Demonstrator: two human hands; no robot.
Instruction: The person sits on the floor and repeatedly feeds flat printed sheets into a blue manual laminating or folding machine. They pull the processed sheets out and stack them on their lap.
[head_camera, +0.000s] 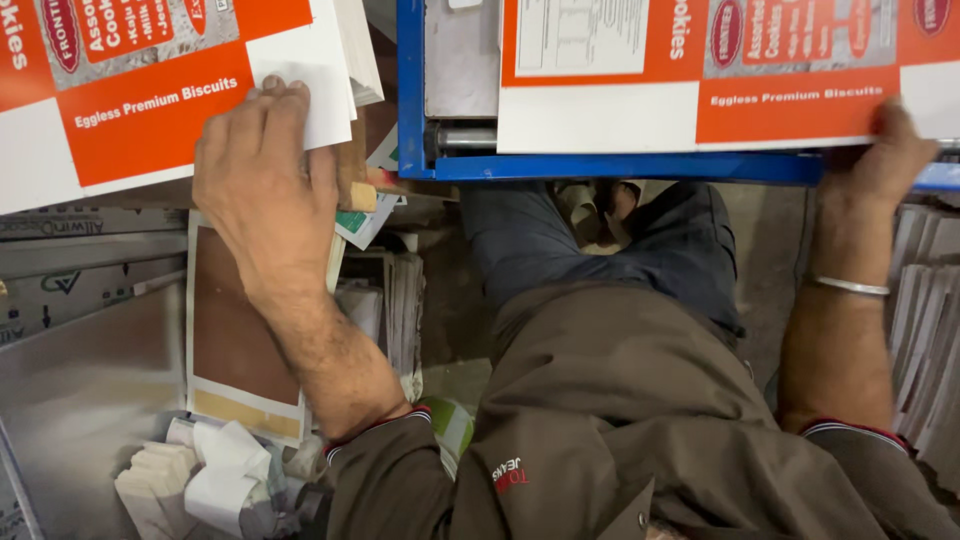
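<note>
pressing two printed sheets — left hand (262, 190) one, right hand (885, 160) one.

A: Where does the camera sit?

B: On the person's head, looking straight down, close over their lap and forearms.

A: What falls in frame?

B: The left hand (262, 180) at upper left on a stack of cards (150, 100), the right hand (885, 160) at upper right by a blue frame (600, 167). There is only one view, so nothing is shared.
</note>
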